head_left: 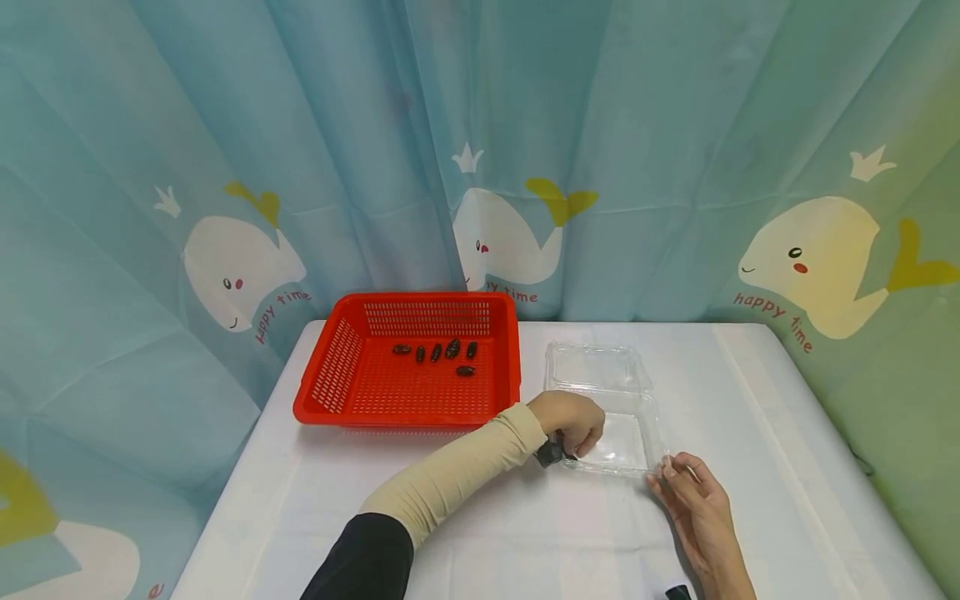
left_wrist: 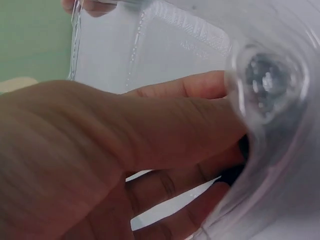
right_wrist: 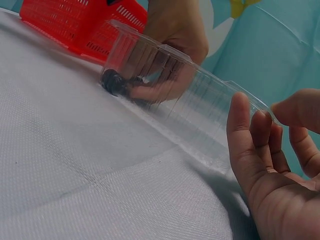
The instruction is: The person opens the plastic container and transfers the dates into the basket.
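A hinged clear plastic box (head_left: 618, 437) lies opened on the table, its lid (head_left: 597, 367) folded back. My left hand (head_left: 573, 419) reaches down inside the near left corner, fingers curled at a dark date-like piece (right_wrist: 114, 82). In the left wrist view my thumb (left_wrist: 190, 130) and fingers meet dark bits by the clear wall, which partly blurs the fingertips. My right hand (head_left: 697, 508) pinches the box's near right corner between thumb and fingers. Several dark brown, oval date-like pieces (head_left: 452, 348) lie in the red basket (head_left: 405, 408).
The red perforated basket stands at the back left, close to my left forearm. A white cloth (head_left: 525, 533) covers the table. Behind the table hangs a blue-green curtain (head_left: 660, 125) printed with whales.
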The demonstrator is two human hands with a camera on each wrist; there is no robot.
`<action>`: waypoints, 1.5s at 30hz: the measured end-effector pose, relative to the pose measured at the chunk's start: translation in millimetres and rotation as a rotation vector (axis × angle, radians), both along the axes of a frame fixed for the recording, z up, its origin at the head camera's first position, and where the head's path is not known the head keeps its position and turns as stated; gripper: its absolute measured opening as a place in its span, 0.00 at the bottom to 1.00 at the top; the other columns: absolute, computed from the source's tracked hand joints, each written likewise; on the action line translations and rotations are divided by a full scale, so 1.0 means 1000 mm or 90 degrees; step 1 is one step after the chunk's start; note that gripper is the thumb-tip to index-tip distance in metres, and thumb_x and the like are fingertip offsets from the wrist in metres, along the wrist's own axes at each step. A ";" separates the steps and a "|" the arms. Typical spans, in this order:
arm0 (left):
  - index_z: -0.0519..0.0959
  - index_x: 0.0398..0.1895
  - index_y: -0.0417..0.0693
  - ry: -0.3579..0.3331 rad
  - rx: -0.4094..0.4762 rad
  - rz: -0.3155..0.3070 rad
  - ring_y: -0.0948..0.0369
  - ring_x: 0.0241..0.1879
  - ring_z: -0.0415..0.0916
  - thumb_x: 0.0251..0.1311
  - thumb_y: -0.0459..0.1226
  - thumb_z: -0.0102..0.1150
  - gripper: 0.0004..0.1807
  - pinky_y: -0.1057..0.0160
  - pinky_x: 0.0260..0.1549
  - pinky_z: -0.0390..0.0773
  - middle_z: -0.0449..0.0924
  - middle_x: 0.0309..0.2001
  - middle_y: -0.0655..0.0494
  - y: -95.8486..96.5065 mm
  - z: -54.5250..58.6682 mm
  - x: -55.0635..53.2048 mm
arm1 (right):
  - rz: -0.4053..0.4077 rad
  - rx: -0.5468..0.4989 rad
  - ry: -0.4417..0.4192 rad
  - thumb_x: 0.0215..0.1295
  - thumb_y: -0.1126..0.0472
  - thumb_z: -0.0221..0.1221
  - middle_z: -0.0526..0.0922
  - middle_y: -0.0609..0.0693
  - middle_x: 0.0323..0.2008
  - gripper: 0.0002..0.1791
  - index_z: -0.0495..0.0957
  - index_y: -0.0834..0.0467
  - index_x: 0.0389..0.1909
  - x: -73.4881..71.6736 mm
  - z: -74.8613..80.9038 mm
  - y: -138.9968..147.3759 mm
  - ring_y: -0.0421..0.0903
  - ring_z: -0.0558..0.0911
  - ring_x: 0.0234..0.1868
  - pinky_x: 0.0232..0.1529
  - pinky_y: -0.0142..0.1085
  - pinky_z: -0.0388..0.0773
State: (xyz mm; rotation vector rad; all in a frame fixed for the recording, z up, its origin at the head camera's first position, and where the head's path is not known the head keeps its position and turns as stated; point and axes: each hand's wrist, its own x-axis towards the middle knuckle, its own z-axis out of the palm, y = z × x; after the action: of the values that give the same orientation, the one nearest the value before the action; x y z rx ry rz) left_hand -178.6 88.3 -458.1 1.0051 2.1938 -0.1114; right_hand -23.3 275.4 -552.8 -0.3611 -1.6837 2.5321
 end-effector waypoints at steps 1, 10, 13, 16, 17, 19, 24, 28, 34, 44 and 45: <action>0.88 0.26 0.52 0.002 0.002 0.000 0.64 0.24 0.71 0.57 0.23 0.68 0.13 0.69 0.20 0.75 0.77 0.26 0.62 0.000 0.000 0.000 | 0.000 -0.002 0.000 0.77 0.72 0.54 0.81 0.41 0.46 0.11 0.75 0.53 0.49 0.000 0.000 0.000 0.35 0.85 0.44 0.54 0.31 0.85; 0.87 0.25 0.52 0.017 0.055 -0.022 0.65 0.25 0.70 0.58 0.24 0.62 0.14 0.71 0.20 0.71 0.77 0.27 0.63 -0.002 -0.004 -0.003 | 0.002 -0.009 0.002 0.77 0.72 0.54 0.82 0.41 0.45 0.11 0.75 0.52 0.48 0.001 0.001 0.000 0.34 0.84 0.44 0.54 0.31 0.85; 0.85 0.27 0.51 0.003 0.091 -0.021 0.66 0.26 0.70 0.60 0.24 0.61 0.13 0.71 0.21 0.71 0.77 0.26 0.63 -0.006 -0.002 -0.004 | 0.002 -0.004 0.003 0.77 0.71 0.54 0.82 0.40 0.45 0.11 0.76 0.52 0.48 0.001 0.000 0.000 0.34 0.84 0.44 0.54 0.31 0.85; 0.84 0.30 0.49 -0.010 0.131 -0.032 0.66 0.27 0.71 0.63 0.24 0.61 0.11 0.71 0.24 0.73 0.77 0.27 0.62 -0.009 0.002 -0.003 | 0.002 -0.005 0.002 0.77 0.71 0.54 0.82 0.40 0.44 0.11 0.76 0.52 0.48 0.001 0.000 -0.001 0.34 0.84 0.44 0.54 0.31 0.85; 0.84 0.31 0.49 -0.014 0.142 -0.036 0.66 0.27 0.72 0.63 0.24 0.60 0.11 0.70 0.25 0.75 0.77 0.28 0.61 -0.010 0.004 -0.003 | 0.002 -0.007 0.002 0.77 0.71 0.54 0.82 0.40 0.44 0.11 0.76 0.52 0.47 0.001 0.000 -0.001 0.34 0.84 0.44 0.54 0.31 0.85; 0.84 0.34 0.47 -0.025 0.163 -0.036 0.65 0.27 0.73 0.65 0.25 0.59 0.09 0.68 0.28 0.80 0.78 0.30 0.60 -0.012 0.009 -0.003 | 0.002 -0.010 0.004 0.77 0.72 0.53 0.82 0.40 0.44 0.11 0.76 0.52 0.47 0.001 -0.001 -0.002 0.34 0.84 0.43 0.54 0.32 0.85; 0.84 0.41 0.45 -0.037 0.187 -0.021 0.63 0.29 0.76 0.68 0.27 0.57 0.08 0.61 0.35 0.87 0.79 0.35 0.61 -0.017 0.023 -0.003 | -0.001 0.000 0.002 0.77 0.71 0.54 0.81 0.40 0.44 0.10 0.76 0.52 0.47 0.001 0.001 -0.003 0.34 0.84 0.43 0.54 0.31 0.85; 0.84 0.43 0.43 -0.041 0.206 -0.010 0.63 0.33 0.77 0.70 0.29 0.58 0.06 0.64 0.35 0.87 0.79 0.37 0.59 -0.025 0.036 -0.004 | -0.002 0.014 -0.001 0.77 0.70 0.55 0.80 0.40 0.44 0.09 0.76 0.52 0.48 0.000 0.002 -0.003 0.33 0.84 0.44 0.55 0.31 0.85; 0.84 0.42 0.43 -0.022 0.229 -0.019 0.62 0.38 0.79 0.70 0.28 0.57 0.07 0.72 0.38 0.78 0.79 0.36 0.59 -0.042 0.057 -0.008 | -0.003 0.017 0.000 0.77 0.71 0.54 0.81 0.40 0.44 0.09 0.76 0.52 0.48 0.000 0.002 -0.003 0.34 0.84 0.43 0.55 0.31 0.85; 0.85 0.40 0.44 0.003 0.258 0.012 0.64 0.36 0.77 0.68 0.28 0.59 0.06 0.71 0.39 0.77 0.83 0.36 0.59 -0.085 0.082 -0.026 | -0.008 0.020 -0.009 0.77 0.70 0.55 0.81 0.40 0.44 0.10 0.77 0.51 0.47 0.000 0.001 -0.002 0.34 0.84 0.43 0.54 0.31 0.85; 0.85 0.41 0.43 0.002 0.260 0.020 0.64 0.37 0.77 0.67 0.28 0.59 0.07 0.71 0.39 0.77 0.83 0.37 0.59 -0.089 0.084 -0.028 | -0.008 0.019 -0.008 0.77 0.70 0.54 0.81 0.40 0.44 0.10 0.77 0.51 0.47 0.000 0.001 -0.002 0.34 0.84 0.43 0.54 0.31 0.85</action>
State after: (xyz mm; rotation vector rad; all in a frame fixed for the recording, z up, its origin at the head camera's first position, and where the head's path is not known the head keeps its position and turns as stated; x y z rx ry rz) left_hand -206.8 -1.1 -374.5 1.1858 2.2831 0.3635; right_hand -23.7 273.5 -551.9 -0.3854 -1.7162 2.4994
